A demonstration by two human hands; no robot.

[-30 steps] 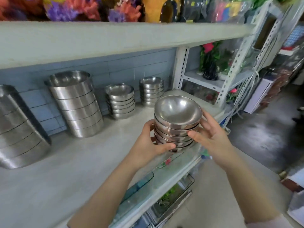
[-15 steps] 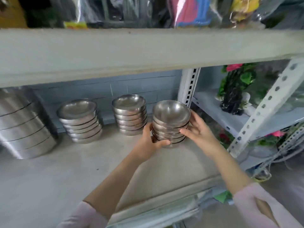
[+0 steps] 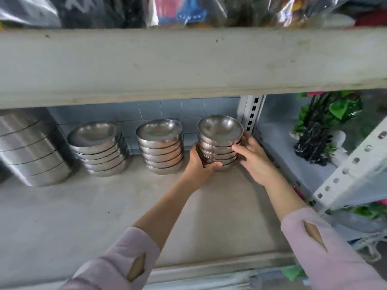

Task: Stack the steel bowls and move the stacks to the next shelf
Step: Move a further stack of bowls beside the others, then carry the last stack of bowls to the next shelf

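Carried deeper than a second ago, both hands now reach the shelf's (image 3: 104, 216) back right corner. Left hand (image 3: 198, 166) and right hand (image 3: 251, 158) clasp opposite sides of the bowl stack (image 3: 219, 141), fingers curled round it. Along the back edge to its left stand a second stack (image 3: 160, 147), a wider stack (image 3: 100, 147) and tall pans (image 3: 27, 149).
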